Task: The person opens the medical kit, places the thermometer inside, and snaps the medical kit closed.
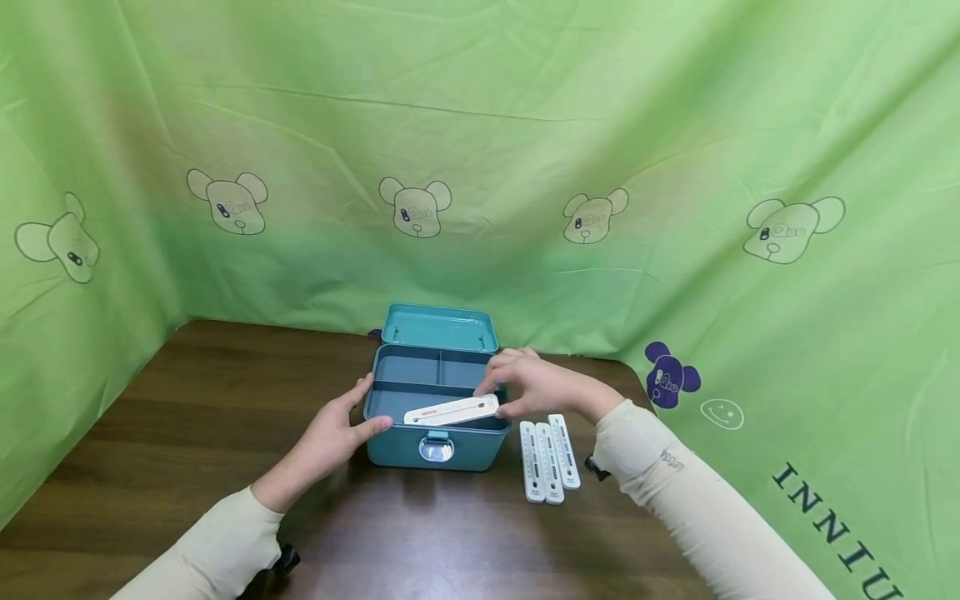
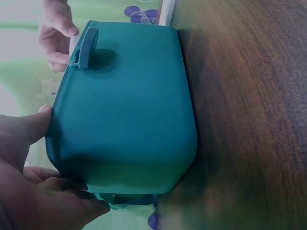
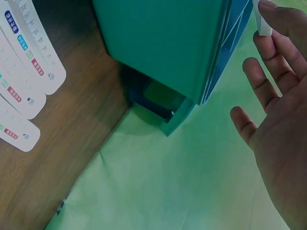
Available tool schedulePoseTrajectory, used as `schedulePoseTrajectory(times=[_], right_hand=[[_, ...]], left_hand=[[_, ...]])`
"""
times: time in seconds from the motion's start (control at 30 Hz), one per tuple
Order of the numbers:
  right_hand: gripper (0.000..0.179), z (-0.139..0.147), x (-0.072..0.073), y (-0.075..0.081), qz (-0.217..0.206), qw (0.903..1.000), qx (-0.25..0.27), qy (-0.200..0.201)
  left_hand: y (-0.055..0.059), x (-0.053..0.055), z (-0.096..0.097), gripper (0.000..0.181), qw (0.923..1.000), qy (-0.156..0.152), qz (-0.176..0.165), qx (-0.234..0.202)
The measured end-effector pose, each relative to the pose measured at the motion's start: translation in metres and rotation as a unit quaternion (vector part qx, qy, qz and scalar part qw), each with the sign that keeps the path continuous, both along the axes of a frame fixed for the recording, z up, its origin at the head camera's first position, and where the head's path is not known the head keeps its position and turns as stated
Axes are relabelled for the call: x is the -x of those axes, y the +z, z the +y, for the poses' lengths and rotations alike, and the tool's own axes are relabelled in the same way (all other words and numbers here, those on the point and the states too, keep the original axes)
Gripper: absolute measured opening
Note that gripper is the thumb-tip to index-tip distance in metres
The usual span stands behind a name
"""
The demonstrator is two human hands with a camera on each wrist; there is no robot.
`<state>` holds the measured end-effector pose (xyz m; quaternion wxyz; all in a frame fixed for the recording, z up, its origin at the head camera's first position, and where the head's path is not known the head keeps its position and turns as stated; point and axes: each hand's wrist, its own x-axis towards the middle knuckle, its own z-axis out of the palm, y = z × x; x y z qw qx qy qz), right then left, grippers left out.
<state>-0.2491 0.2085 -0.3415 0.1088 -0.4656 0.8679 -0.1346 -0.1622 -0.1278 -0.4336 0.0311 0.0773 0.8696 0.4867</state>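
A teal toolbox [image 1: 386,450] stands on the table with its lid [image 1: 441,327] raised at the back. My left hand [image 1: 333,427] holds its left front corner, thumb at the front rim and fingers along the side wall. Between thumb and fingertips, my right hand [image 1: 542,385] pinches one end of a white wall thermometer [image 1: 450,411]. That thermometer lies slanted over the front compartment, its far end pointing left. In the right wrist view only the pinched end of the thermometer [image 3: 263,25] shows, while the other fingers spread away from it.
Three more white thermometers [image 1: 549,460] lie side by side on the brown table [image 1: 225,433], right of the toolbox. A divider [image 1: 440,367] splits the box's rear section in two. Green printed cloth [image 1: 510,275] hangs close behind the box.
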Motion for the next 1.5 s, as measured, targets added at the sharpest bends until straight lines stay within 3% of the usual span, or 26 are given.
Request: schedulePoseTrajectory(times=[0.8, 1.1, 1.5], right_hand=[[0.031, -0.022, 0.008, -0.016, -0.023, 0.9991, 0.024, 0.028], [0.032, -0.028, 0.009, -0.022, -0.052, 0.9983, 0.021, 0.016], [0.030, -0.035, 0.008, -0.027, -0.032, 0.9988, 0.024, 0.027]], left_hand=[[0.001, 0.000, 0.001, 0.089, 1.0000, -0.001, -0.005, 0.000], [0.001, 0.001, 0.001, 0.089, 1.0000, 0.002, -0.009, 0.001], [0.000, 0.002, 0.001, 0.088, 1.0000, 0.004, -0.001, 0.000]])
